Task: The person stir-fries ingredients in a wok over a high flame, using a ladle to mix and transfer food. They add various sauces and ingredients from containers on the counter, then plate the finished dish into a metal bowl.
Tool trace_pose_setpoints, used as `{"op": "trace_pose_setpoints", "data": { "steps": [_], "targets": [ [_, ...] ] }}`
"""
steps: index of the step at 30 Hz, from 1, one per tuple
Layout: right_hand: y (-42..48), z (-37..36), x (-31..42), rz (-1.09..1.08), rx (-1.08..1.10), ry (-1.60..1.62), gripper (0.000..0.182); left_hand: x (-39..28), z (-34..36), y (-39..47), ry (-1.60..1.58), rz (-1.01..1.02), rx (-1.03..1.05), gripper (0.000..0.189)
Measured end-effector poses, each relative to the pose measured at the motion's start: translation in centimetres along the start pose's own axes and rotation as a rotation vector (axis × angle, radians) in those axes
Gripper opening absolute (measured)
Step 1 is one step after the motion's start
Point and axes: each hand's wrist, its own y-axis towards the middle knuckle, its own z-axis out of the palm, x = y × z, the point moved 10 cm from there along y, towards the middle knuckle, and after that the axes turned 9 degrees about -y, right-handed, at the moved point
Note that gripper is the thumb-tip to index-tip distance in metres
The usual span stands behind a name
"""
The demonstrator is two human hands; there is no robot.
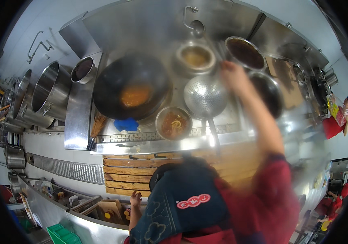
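Note:
My right hand (232,73) reaches over the stove, its fingers closed around what looks like the handle of a steel ladle (197,26). The ladle's bowl is just below the wall faucet (186,16); haze blurs the grip. Left of the forearm rests a perforated metal strainer (206,96). A metal bowl (160,131) beside it holds a reddish mixture with pale strips. Orange-red liquid (135,96) lies in the large black wok (109,88). My left hand (135,198) hangs low near my side, fingers apart, with nothing seen in it.
A pot of yellowish liquid (196,58) and a pot of dark liquid (244,53) stand at the back. A blue cloth (126,125) and a bamboo wok brush (97,126) lie by the front edge. Tall steel pots (56,100) stand left. A person (337,119) is far right.

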Motion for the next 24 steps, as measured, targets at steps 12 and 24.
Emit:
{"op": "trace_pose_setpoints", "data": {
  "steps": [12,24],
  "targets": [
    [0.3,1.4,0.6,-0.076,-0.012,-0.252,0.046,2.2,-0.1,-6.1,-0.19,-0.15,-0.139,0.058],
    [10.1,4.7,-11.3,-0.138,-0.093,-0.486,0.039,4.6,0.2,-6.3,-0.02,0.027,-0.113,0.052]
  ]
}}
